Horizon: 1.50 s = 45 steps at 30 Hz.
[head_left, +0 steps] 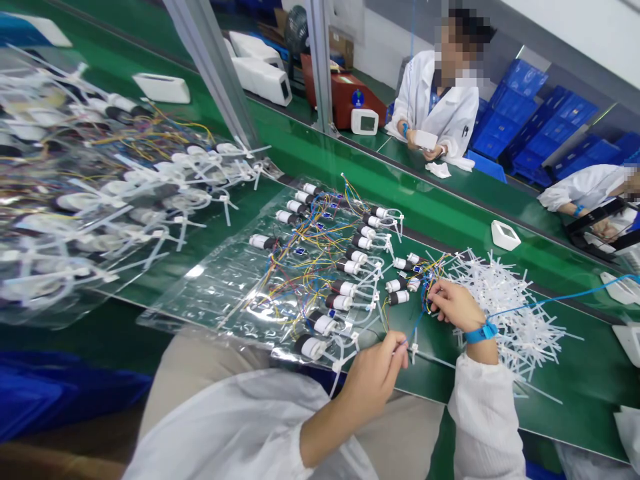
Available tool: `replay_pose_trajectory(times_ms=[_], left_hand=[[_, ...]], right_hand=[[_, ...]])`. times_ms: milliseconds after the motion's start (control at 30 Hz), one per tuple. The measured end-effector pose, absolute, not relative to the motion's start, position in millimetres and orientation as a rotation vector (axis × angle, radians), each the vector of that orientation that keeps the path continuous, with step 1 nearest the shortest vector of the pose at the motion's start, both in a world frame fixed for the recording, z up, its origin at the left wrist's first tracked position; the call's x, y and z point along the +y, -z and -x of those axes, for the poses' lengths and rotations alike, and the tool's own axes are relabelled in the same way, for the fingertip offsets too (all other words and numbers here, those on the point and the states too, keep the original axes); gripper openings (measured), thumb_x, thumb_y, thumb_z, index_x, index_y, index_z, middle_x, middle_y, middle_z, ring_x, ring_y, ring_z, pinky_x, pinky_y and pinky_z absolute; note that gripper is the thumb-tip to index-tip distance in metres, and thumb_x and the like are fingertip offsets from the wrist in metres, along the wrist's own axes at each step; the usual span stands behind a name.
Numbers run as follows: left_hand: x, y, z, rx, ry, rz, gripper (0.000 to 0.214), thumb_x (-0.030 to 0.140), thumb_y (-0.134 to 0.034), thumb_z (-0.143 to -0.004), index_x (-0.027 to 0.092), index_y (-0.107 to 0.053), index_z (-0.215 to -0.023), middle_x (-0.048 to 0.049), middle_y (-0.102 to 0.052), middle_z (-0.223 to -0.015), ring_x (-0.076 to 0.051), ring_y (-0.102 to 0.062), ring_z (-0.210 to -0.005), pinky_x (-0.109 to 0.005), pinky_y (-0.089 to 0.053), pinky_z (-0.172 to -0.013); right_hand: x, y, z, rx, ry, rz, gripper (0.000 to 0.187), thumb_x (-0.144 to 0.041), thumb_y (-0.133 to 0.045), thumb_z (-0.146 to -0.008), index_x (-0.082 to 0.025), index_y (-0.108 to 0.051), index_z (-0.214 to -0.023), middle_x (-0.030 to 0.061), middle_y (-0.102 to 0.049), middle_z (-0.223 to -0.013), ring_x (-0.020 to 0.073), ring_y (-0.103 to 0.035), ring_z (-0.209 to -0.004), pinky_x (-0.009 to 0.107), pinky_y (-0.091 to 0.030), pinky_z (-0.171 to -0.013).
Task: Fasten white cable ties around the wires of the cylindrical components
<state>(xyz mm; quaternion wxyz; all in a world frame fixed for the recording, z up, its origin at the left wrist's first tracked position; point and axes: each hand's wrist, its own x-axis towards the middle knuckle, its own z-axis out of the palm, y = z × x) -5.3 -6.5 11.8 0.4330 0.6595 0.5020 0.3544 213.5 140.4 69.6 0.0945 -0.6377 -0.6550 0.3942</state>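
My left hand (374, 373) is closed in a pinch on a thin white cable tie (413, 349) near the table's front edge. My right hand (453, 303), with a blue strap (482, 331) on its wrist, is closed on a small dark part with coloured wires (431, 305). Rows of small white and black cylindrical parts (345, 288) with coloured wires lie on a clear plastic sheet (225, 293) just left of my hands. A heap of white cable ties (505, 300) lies right of my right hand.
A big pile of similar wired parts (90, 193) covers the left of the green table (575, 393). A white housing (505, 235) lies on the far belt. Two people in white coats work across the belt (440, 107), (595, 193). Blue crates (530, 113) stand behind them.
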Motion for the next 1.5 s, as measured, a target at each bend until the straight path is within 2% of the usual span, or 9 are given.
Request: replay_pose_trajectory(times_ms=[67,367,567,833,1067,1267,1367,1500], left_hand=[[-6.4,-12.8,5.5,1.253,-0.885,-1.650,0.033,0.037,-0.030,-0.116,0.026,-0.055,-0.098,0.0020,-0.073,-0.077,-0.018,-0.066,-0.063,-0.029,-0.042,-0.066],[-7.1,-10.5,3.5,1.266,-0.929,-1.692,0.031,0.034,-0.033,-0.117,0.026,-0.058,-0.099,0.0030,-0.074,-0.078,-0.017,-0.068,-0.063,-0.029,-0.043,-0.065],[-7.5,-11.5,3.6,1.283,-0.911,-1.714,0.032,0.035,-0.033,-0.117,0.025,-0.059,-0.101,0.0022,-0.075,-0.079,-0.018,-0.068,-0.064,-0.029,-0.043,-0.065],[-7.6,-13.1,4.0,1.296,-0.911,-1.751,0.033,0.035,-0.032,-0.116,0.026,-0.060,-0.101,0.0019,-0.075,-0.078,-0.018,-0.067,-0.062,-0.029,-0.043,-0.064],[-8.3,-12.2,4.2,1.278,-0.942,-1.776,0.032,0.033,-0.033,-0.116,0.026,-0.060,-0.102,0.0016,-0.075,-0.078,-0.018,-0.067,-0.062,-0.029,-0.043,-0.064],[-8.0,-13.4,5.3,1.265,-0.940,-1.767,0.032,0.034,-0.032,-0.116,0.025,-0.060,-0.102,0.0013,-0.076,-0.079,-0.018,-0.067,-0.062,-0.030,-0.043,-0.064],[-7.6,-14.1,5.5,1.264,-0.936,-1.752,0.033,0.035,-0.033,-0.116,0.025,-0.060,-0.102,0.0008,-0.076,-0.079,-0.018,-0.068,-0.064,-0.030,-0.044,-0.065],[-7.2,-13.3,5.6,1.255,-0.919,-1.764,0.033,0.035,-0.031,-0.116,0.025,-0.059,-0.101,0.0008,-0.075,-0.078,-0.019,-0.068,-0.065,-0.030,-0.044,-0.066]], right_hand=[[140.3,-66.6,-212.5,-1.893,-1.169,1.902,0.007,-0.018,-0.063,-0.100,-0.024,-0.063,-0.102,-0.0052,-0.074,-0.070,0.0124,-0.069,-0.049,0.017,-0.049,-0.042],[139.3,-62.7,-222.3,-1.975,-1.194,1.848,0.031,-0.007,-0.062,-0.096,-0.024,-0.065,-0.122,-0.0080,-0.071,-0.066,0.0150,-0.073,-0.056,0.021,-0.056,-0.052],[139.9,-61.7,-220.5,-2.069,-1.109,1.907,0.021,-0.009,-0.068,-0.095,-0.024,-0.064,-0.110,-0.0090,-0.069,-0.063,0.0142,-0.069,-0.053,0.022,-0.051,-0.053],[139.4,-73.3,-211.0,-2.246,-1.023,1.895,0.027,-0.005,-0.070,-0.088,-0.027,-0.057,-0.100,-0.0118,-0.065,-0.061,0.0134,-0.065,-0.051,0.025,-0.044,-0.061],[137.7,-78.5,-208.1,-2.194,-1.030,1.944,0.026,-0.015,-0.070,-0.093,-0.028,-0.047,-0.097,-0.0115,-0.066,-0.063,0.0144,-0.066,-0.047,0.027,-0.045,-0.058],[137.5,-77.7,-206.3,-2.190,-1.035,1.925,0.023,-0.011,-0.064,-0.093,-0.027,-0.048,-0.094,-0.0099,-0.069,-0.065,0.0139,-0.070,-0.051,0.025,-0.048,-0.059],[137.9,-74.9,-208.2,-2.176,-1.028,1.904,0.022,-0.011,-0.064,-0.094,-0.027,-0.053,-0.104,-0.0105,-0.069,-0.065,0.0139,-0.069,-0.049,0.024,-0.048,-0.058],[138.4,-69.2,-215.5,-2.144,-1.103,1.820,0.033,-0.012,-0.062,-0.095,-0.028,-0.057,-0.122,-0.0098,-0.072,-0.071,0.0133,-0.070,-0.051,0.023,-0.051,-0.056]])
